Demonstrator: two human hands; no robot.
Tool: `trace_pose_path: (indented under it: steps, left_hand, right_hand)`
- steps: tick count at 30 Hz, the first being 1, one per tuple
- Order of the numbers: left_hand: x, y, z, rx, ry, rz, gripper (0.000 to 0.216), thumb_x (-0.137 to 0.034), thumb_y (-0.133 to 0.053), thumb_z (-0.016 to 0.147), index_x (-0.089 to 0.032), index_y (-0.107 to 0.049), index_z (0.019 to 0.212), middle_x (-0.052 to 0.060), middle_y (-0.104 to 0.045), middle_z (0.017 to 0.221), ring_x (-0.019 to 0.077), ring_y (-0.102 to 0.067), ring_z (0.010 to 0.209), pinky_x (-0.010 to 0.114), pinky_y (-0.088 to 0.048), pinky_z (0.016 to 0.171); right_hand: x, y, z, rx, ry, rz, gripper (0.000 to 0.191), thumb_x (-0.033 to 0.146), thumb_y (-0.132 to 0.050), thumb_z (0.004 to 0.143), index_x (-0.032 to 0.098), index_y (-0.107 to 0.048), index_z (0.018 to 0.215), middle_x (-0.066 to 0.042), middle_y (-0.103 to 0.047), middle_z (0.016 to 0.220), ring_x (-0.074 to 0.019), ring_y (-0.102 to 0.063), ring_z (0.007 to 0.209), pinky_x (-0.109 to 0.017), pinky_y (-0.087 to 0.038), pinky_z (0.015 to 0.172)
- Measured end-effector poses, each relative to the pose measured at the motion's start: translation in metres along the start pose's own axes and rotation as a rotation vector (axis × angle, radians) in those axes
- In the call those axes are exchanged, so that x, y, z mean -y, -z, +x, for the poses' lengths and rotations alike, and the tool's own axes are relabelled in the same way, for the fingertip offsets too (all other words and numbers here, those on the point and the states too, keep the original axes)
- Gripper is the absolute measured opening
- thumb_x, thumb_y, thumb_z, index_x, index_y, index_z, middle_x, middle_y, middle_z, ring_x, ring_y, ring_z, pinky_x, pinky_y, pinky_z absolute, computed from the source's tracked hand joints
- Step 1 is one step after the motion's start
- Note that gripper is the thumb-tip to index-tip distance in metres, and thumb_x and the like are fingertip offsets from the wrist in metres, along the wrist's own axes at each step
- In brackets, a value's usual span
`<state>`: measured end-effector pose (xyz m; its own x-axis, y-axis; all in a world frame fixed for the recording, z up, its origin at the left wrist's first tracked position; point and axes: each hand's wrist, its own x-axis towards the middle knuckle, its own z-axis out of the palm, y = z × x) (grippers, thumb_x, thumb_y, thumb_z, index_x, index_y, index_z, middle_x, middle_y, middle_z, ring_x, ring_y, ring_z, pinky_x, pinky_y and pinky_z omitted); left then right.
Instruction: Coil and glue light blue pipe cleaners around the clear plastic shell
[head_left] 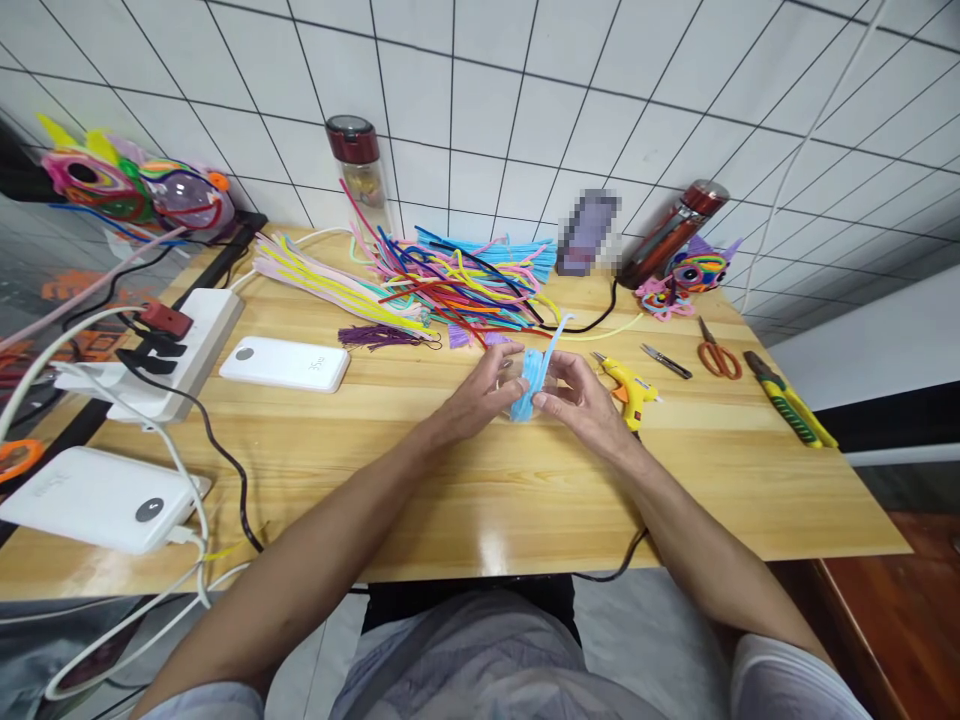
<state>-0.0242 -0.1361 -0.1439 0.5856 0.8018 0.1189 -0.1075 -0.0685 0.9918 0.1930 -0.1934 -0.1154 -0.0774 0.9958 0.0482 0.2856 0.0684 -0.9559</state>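
Between my two hands is a small clear plastic piece, partly wrapped in light blue pipe cleaners (534, 372). One pipe cleaner end sticks up and to the right from it. My left hand (491, 388) grips the left side, thumb on the blue strands. From the right, my right hand (585, 395) closes on it with the thumb pressed near the front. The fingers behind it are partly hidden. A yellow hot glue gun (628, 390) lies just right of my right hand. Beyond my hands spreads a pile of colourful pipe cleaners (457, 275).
A purple tassel (375, 336) and white power banks (285, 364) lie left, near a power strip (199, 340) with cables. At right are a craft knife (666, 361), scissors (718, 352) and pliers (787, 400). Bottles (355, 165) and finished pipe-cleaner fish (697, 270) stand at the back.
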Motion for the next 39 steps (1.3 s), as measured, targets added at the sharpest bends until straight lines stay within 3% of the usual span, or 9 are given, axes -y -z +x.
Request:
trace_pose_path:
  steps: [7,12,18,23,26,39]
  left_hand:
    - [-0.005,-0.004,0.001,-0.043,-0.013,0.065,0.063,-0.047,-0.075,0.091,-0.020,-0.053,0.144,0.020,-0.065,0.150,0.0365,-0.068,0.137,0.058,-0.059,0.115]
    - [-0.007,-0.003,-0.001,-0.058,-0.080,0.158,0.062,-0.040,-0.075,0.090,-0.021,-0.054,0.145,0.020,-0.061,0.158,0.0397,-0.060,0.151,0.062,-0.053,0.124]
    - [-0.008,0.000,-0.005,0.002,-0.172,0.130,0.061,-0.055,-0.067,0.099,-0.024,-0.051,0.149,0.018,-0.054,0.166,0.0385,-0.051,0.161,0.061,-0.043,0.135]
    - [-0.006,-0.006,-0.005,-0.044,-0.107,0.120,0.079,-0.050,-0.077,0.094,-0.025,-0.042,0.159,0.019,-0.044,0.175,0.0407,-0.041,0.170,0.064,-0.041,0.136]
    - [-0.006,-0.006,-0.002,-0.047,-0.049,0.141,0.087,-0.043,-0.086,0.085,-0.026,-0.045,0.160,0.020,-0.046,0.174,0.0439,-0.046,0.165,0.065,-0.046,0.132]
    - [-0.016,-0.011,-0.001,-0.108,0.004,0.143,0.072,-0.042,-0.081,0.085,-0.022,-0.052,0.147,0.019,-0.057,0.162,0.0402,-0.059,0.152,0.057,-0.059,0.116]
  right_hand:
    - [-0.003,0.002,-0.002,0.010,0.012,0.007,0.088,0.072,-0.096,0.079,0.034,-0.057,0.148,-0.014,-0.061,0.168,-0.0372,-0.060,0.156,-0.062,-0.058,0.121]
    - [-0.006,0.003,-0.001,0.042,0.059,0.022,0.095,0.071,-0.099,0.076,0.034,-0.055,0.152,-0.015,-0.061,0.167,-0.0389,-0.057,0.158,-0.064,-0.055,0.123]
    - [-0.009,0.004,-0.003,0.000,0.125,-0.123,0.098,0.073,-0.094,0.080,0.037,-0.052,0.160,-0.013,-0.059,0.168,-0.0391,-0.056,0.158,-0.066,-0.052,0.126]
    - [-0.008,0.004,-0.005,-0.021,0.246,-0.261,0.096,0.066,-0.092,0.085,0.036,-0.049,0.166,-0.015,-0.057,0.168,-0.0407,-0.055,0.159,-0.068,-0.051,0.127]
    - [-0.007,0.004,-0.005,-0.027,0.291,-0.336,0.093,0.062,-0.090,0.089,0.035,-0.048,0.167,-0.016,-0.059,0.166,-0.0413,-0.057,0.157,-0.069,-0.051,0.128]
    - [-0.009,0.005,-0.006,-0.007,0.355,-0.449,0.095,0.059,-0.089,0.091,0.037,-0.044,0.172,-0.016,-0.057,0.169,-0.0422,-0.055,0.158,-0.070,-0.052,0.127]
